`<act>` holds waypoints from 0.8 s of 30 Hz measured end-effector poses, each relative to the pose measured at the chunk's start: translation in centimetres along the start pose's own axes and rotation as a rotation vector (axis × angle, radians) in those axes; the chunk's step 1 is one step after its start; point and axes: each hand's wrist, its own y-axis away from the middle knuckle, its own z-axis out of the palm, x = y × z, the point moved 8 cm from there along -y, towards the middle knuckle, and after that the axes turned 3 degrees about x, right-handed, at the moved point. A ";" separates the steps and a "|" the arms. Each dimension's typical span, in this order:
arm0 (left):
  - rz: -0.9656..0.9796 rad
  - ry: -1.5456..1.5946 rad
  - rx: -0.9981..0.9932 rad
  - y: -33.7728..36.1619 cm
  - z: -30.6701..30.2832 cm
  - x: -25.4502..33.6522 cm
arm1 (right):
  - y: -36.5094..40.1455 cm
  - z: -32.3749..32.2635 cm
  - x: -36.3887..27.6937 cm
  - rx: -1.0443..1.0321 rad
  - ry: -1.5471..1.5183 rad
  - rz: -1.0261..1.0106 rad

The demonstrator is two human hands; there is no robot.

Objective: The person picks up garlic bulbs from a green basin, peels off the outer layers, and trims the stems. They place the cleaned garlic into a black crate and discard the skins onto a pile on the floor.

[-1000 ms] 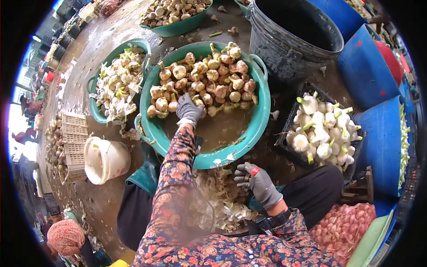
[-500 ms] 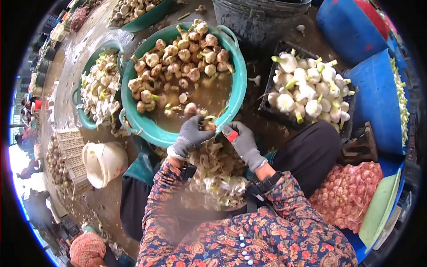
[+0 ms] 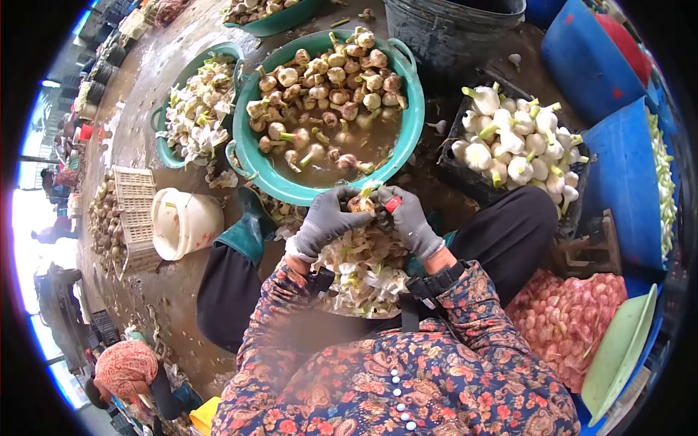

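Note:
My left hand (image 3: 331, 220), in a grey glove, is closed around a brownish garlic bulb (image 3: 361, 204) with a pale green stem. My right hand (image 3: 411, 221), gloved in grey with a red band on one finger, is closed at the bulb's right side; its fingertips are partly hidden. Both hands are just below the rim of a green tub (image 3: 314, 194) of murky water, where unpeeled garlic bulbs (image 3: 318, 89) float. Beneath the hands lies a heap of papery peelings (image 3: 363, 272). A black crate (image 3: 465, 182) to the right holds white, peeled bulbs (image 3: 520, 142).
Left are a smaller green tub (image 3: 166, 154) of garlic and peelings, a white bucket (image 3: 207, 221) and a cream crate (image 3: 138, 218). Blue containers (image 3: 618, 167) and a net bag of garlic (image 3: 571, 320) are on the right. A person (image 3: 129, 369) bends at lower left.
Both hands have come closer together around the bulb, the right one now against it. The view has shifted, so the tubs sit higher and further right, and the person at lower left shows more.

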 end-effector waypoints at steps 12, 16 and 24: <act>0.490 -0.610 0.209 1.5 0.4 1.9 | 1.5 1.7 1.7 -0.163 -0.217 0.398; 0.404 -0.662 0.209 1.4 1.1 0.0 | -0.7 0.2 3.5 -0.054 0.100 0.311; -0.297 0.784 -0.042 0.8 2.0 -8.0 | 0.8 2.6 -2.8 -0.255 0.299 -0.293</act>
